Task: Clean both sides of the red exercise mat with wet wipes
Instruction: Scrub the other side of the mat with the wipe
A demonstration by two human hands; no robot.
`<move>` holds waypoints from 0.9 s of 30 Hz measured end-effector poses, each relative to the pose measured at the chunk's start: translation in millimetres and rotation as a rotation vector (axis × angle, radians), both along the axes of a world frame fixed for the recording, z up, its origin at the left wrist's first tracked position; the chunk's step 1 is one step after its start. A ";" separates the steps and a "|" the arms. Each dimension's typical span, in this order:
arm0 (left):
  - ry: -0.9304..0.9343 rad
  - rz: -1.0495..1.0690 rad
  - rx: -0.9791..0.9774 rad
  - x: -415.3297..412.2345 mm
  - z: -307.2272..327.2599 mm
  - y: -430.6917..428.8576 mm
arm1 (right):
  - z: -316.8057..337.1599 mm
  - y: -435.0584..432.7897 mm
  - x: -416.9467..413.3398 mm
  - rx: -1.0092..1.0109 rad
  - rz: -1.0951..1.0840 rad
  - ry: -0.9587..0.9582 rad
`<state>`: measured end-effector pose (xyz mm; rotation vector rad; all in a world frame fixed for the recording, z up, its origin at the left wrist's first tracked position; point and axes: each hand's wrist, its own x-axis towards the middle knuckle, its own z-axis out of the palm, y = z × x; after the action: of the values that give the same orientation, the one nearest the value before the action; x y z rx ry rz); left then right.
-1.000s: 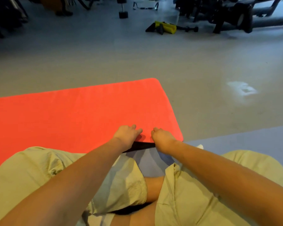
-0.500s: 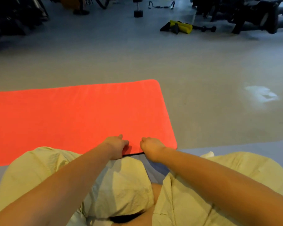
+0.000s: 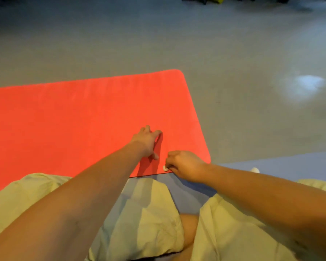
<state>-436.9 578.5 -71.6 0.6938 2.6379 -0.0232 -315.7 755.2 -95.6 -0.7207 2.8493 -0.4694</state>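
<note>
Since the earlier frames, the near edge of the mat [image 3: 83,119], then raised by both hands with a dark underside showing, had been laid down, and the left hand [image 3: 148,142] had moved forward onto the red face.

Position of the mat: flat on the grey floor [image 3: 233,53], red face up. It ran from the left edge of the frame to a rounded corner right of centre, and its near edge met the blue flooring [image 3: 271,162] in front of the seated person's knees.

Left hand: the grip was spread, with fingers extended and resting on the red surface a little in from the near edge, holding nothing.

Right hand [image 3: 184,164]: at the near edge, just right of the left hand. The grip was closed, the fingers curled and pinching what appeared to be a small white scrap [image 3: 165,168], possibly a wipe. Its size did not allow confirmation.

A second white item [image 3: 254,170] showed behind the right forearm at the right of the frame and could not be identified.

Progress, as a judgement: no damp streaks or wiped patches could be made out on the red face, so cleaning of either side could not be confirmed. The mat appeared set down ready for wiping of the upper face. That wiping, the turning over and the wiping of the dark side all seemed to be outstanding.
</note>
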 end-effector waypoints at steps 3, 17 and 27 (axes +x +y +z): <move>-0.003 -0.047 -0.028 -9.7 -2.6 -0.8 | 0.1 2.4 -6.7 -0.005 0.059 0.031; 0.085 0.151 0.359 -34.3 -25.6 11.5 | 7.2 9.4 -9.4 -0.075 0.097 -0.033; 0.048 0.119 0.291 -66.6 -14.3 11.5 | 5.3 -0.7 -115.1 -0.089 -0.221 0.070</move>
<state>-503.4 590.0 -85.9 0.6322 2.7526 0.3888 -430.7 754.4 -90.3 -0.4445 3.0059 -0.6175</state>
